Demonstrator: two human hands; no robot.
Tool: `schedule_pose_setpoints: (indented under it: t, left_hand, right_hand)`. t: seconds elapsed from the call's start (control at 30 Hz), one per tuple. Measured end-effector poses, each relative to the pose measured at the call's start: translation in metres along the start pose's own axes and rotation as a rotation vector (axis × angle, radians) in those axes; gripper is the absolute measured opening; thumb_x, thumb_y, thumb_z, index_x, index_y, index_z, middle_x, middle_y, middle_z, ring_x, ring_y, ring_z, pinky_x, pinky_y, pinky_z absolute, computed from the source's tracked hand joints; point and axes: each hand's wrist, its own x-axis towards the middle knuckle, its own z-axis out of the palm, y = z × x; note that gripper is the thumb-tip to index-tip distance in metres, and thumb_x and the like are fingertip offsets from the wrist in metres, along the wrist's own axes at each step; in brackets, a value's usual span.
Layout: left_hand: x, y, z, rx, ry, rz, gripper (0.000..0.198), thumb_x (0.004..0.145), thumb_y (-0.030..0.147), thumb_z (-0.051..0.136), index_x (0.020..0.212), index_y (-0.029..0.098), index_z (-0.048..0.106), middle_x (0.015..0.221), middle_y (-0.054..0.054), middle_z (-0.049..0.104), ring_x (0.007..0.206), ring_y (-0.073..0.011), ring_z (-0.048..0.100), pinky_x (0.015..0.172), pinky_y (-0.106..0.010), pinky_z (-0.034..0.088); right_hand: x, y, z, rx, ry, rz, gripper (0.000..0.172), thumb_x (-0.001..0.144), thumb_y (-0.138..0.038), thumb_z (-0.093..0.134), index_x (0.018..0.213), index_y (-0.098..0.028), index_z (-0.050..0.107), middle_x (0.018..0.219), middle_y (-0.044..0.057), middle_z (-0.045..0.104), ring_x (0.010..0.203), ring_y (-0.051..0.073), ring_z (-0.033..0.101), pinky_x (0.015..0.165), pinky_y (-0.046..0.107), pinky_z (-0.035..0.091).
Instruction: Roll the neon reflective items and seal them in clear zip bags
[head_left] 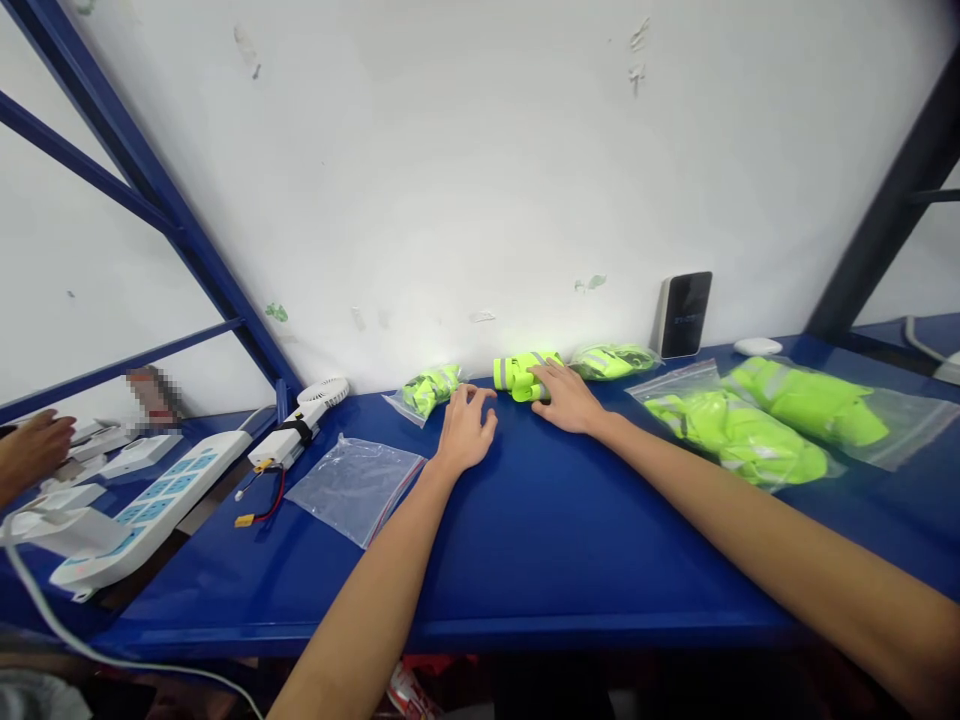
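My right hand (567, 398) reaches to the back of the blue table, its fingers resting on a rolled yellow-green reflective vest (517, 374) with silver stripes. My left hand (466, 428) is just to the left, fingers curved and apart, with nothing in it. Beside it, against the wall, lies a bagged reflective vest (431, 390). Another bagged vest (611, 361) sits beyond my right hand. A flat, clear zip bag (352, 487) lies left of my left forearm. Two larger bagged vests, a nearer one (742, 440) and a farther one (806, 400), lie at the right.
A white power strip (161, 505) and a battery pack with wires (289, 440) are at the left, near a small white fan (324, 391). A phone-like black-screened device (686, 315) leans on the wall. Another person's hand (37, 445) shows at far left.
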Motion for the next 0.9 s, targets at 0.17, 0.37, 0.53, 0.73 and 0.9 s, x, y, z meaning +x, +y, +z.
schedule_pose_setpoints:
  t: [0.17, 0.37, 0.53, 0.73, 0.9]
  left_hand:
    - [0.001, -0.002, 0.000, -0.042, -0.035, -0.021, 0.049, 0.086, 0.025, 0.053, 0.134, 0.022, 0.045, 0.133, -0.012, 0.044, 0.126, -0.0281, 0.043, 0.107, -0.047, 0.037]
    - [-0.001, -0.003, 0.000, -0.130, -0.139, 0.023, 0.071, 0.079, 0.036, 0.067, 0.143, 0.027, 0.036, 0.152, -0.013, 0.023, 0.141, -0.0328, 0.028, 0.113, -0.049, 0.031]
    - [-0.001, -0.004, -0.002, -0.176, -0.119, 0.054, 0.074, 0.079, 0.042, 0.068, 0.142, 0.022, 0.037, 0.149, -0.014, 0.030, 0.139, -0.0296, 0.033, 0.115, -0.044, 0.030]
    - [0.000, 0.013, -0.001, -0.266, -0.029, 0.087, 0.069, 0.083, 0.046, 0.065, 0.141, 0.022, 0.037, 0.140, -0.012, 0.047, 0.131, -0.0254, 0.045, 0.111, -0.040, 0.035]
    - [0.000, 0.030, 0.003, -0.332, -0.075, 0.000, 0.072, 0.083, 0.045, 0.064, 0.144, 0.019, 0.036, 0.145, -0.014, 0.046, 0.134, -0.0284, 0.043, 0.112, -0.043, 0.033]
  right_hand:
    - [-0.010, -0.008, -0.009, -0.010, 0.038, -0.083, 0.040, 0.095, -0.036, 0.045, 0.129, -0.016, 0.055, 0.132, 0.017, 0.058, 0.123, 0.031, 0.051, 0.101, 0.044, 0.036]
    - [-0.026, -0.034, -0.028, 0.000, 0.030, -0.178, 0.036, 0.099, -0.041, 0.039, 0.118, -0.018, 0.058, 0.106, 0.013, 0.070, 0.098, 0.028, 0.062, 0.088, 0.036, 0.037]
    - [-0.028, -0.044, -0.036, 0.090, 0.065, -0.109, 0.037, 0.099, -0.046, 0.037, 0.110, -0.019, 0.060, 0.085, 0.008, 0.069, 0.079, 0.024, 0.062, 0.071, 0.030, 0.036]
    - [-0.025, -0.034, -0.035, 0.364, 0.174, 0.006, 0.037, 0.093, -0.052, 0.046, 0.097, -0.021, 0.066, 0.085, 0.003, 0.071, 0.073, 0.019, 0.062, 0.066, 0.027, 0.037]
    - [-0.023, -0.028, -0.030, 0.608, 0.256, 0.060, 0.038, 0.087, -0.052, 0.054, 0.087, -0.018, 0.070, 0.085, 0.003, 0.071, 0.076, 0.020, 0.062, 0.067, 0.028, 0.041]
